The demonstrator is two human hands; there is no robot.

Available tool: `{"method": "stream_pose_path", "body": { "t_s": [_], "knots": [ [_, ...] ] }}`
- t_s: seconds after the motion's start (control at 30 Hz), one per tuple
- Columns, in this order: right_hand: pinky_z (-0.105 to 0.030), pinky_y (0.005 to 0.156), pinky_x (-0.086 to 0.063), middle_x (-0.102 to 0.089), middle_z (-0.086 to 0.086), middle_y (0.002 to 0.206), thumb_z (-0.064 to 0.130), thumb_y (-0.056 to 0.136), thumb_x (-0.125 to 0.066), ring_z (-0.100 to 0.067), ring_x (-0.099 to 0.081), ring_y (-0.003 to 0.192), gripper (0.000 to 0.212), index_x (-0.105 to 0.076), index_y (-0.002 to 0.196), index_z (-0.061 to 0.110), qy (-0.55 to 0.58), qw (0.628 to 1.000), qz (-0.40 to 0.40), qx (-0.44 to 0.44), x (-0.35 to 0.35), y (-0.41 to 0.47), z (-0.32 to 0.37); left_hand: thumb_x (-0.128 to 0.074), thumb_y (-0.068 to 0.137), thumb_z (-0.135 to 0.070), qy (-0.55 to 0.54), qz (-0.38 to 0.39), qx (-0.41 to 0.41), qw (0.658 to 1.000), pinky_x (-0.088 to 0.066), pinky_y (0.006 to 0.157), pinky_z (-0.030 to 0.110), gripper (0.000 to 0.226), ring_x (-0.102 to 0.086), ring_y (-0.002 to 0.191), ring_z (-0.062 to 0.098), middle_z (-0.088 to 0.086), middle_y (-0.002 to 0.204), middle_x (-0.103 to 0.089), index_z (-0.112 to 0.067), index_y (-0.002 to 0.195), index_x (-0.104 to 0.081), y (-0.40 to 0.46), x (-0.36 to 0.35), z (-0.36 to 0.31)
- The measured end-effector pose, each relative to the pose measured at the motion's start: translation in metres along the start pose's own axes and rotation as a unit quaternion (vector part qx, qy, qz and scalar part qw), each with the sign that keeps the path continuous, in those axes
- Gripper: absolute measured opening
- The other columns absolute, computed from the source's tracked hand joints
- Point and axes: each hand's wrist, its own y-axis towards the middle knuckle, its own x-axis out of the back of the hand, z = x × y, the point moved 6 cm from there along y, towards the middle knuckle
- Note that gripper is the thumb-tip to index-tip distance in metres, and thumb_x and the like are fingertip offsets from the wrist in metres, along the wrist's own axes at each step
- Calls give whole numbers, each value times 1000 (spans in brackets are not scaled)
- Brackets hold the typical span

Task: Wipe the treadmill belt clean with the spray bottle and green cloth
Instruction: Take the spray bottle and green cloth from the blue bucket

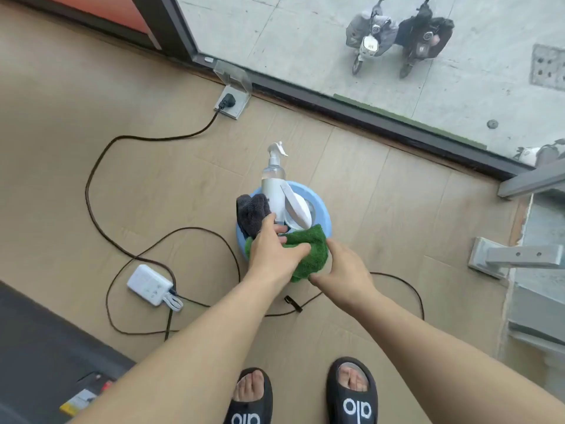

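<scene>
Fingers (pixel 298 248) of both hands grip the green cloth (pixel 308 249) over the blue basin (pixel 324 215) — left hand (pixel 272 252), right hand (pixel 342 267) — spray bottle (pixel 272 182) standing inside.

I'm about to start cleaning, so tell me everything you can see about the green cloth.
The green cloth is a thick, fuzzy towel-like fabric, bunched and folded, not spread flat. It lies over the near rim of the blue basin on the floor, part hanging outside. The left hand grips it from above, thumb across the top; the right hand holds its near right edge. The spray bottle stands just behind it.
</scene>
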Motion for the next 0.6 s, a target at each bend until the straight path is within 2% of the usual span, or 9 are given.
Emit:
{"method": "stream_pose_path", "body": {
  "t_s": [0.07, 0.1, 0.2, 0.3, 0.37, 0.43, 0.53, 0.6],
  "knots": [
    [-41, 105, -41, -42, 4, 148, 28, 79, -66, -21, -40, 135, 69, -40, 143, 22, -23, 1000, -1, -1, -20, 19, -7, -82, 85, -9, -21, -7, -17, 1000, -55, 95, 29, 96, -59, 122, 13, -7, 133, -56, -21, 164, -28, 15, -12, 12],
    [-42, 106, -42, -41, 5, 150, 26, 77, -65, -21, -40, 136, 72, -38, 144, 22, -1, 1000, -7, 7, -27, 28, -9, -82, 85, -10, -28, -7, -25, 999, -53, 92, 26, 98, -60, 122, 12, -7, 134, -56, -23, 165, -27, 20, -16, 15],
    [-47, 90, -52, -54, 7, 130, 20, 70, -60, -21, -53, 117, 62, -42, 130, 22, 64, 997, -34, -15, -38, 52, -17, -88, 83, -18, -54, -48, -44, 996, -52, 101, 32, 105, -62, 116, 16, 0, 132, -55, -29, 166, -24, 37, -25, 19],
    [-45, 95, -50, -47, 4, 134, 24, 76, -61, -21, -50, 120, 65, -39, 137, 21, 99, 993, -60, -30, -41, 71, -21, -89, 82, -27, -31, -75, -51, 995, -46, 100, 29, 103, -55, 109, 18, 3, 125, -50, -33, 164, -28, 49, -28, 13],
    [-43, 97, -47, -41, 1, 131, 30, 76, -61, -22, -46, 120, 64, -41, 136, 20, 116, 989, -76, -48, -41, 80, -22, -88, 82, -31, 0, -83, -65, 994, -44, 92, 27, 89, -52, 103, 17, 4, 121, -50, -34, 156, -41, 56, -32, 8],
    [-43, 93, -48, -48, -2, 119, 29, 77, -63, -25, -45, 114, 51, -46, 124, 17, 114, 988, -78, -75, -40, 85, -21, -86, 84, -33, 25, -101, -77, 992, -41, 84, 28, 64, -53, 101, 22, 6, 119, -53, -28, 140, -56, 61, -33, 4],
    [-37, 69, -50, -59, -4, 92, 18, 78, -64, -27, -57, 88, 26, -50, 99, 11, 142, 980, -61, -128, -42, 86, -25, -77, 92, -28, 49, -115, -86, 988, -32, 73, 27, 31, -50, 92, 24, 6, 107, -50, -17, 118, -65, 65, -29, 0],
    [-31, 58, -43, -61, -7, 81, 11, 75, -61, -30, -58, 78, 10, -54, 82, 10, 154, 979, -44, -130, -44, 83, -27, -74, 96, -27, 38, -117, -100, 987, -33, 68, 20, 21, -49, 84, 12, 4, 106, -45, -14, 111, -66, 65, -23, -2]
  ]
}}
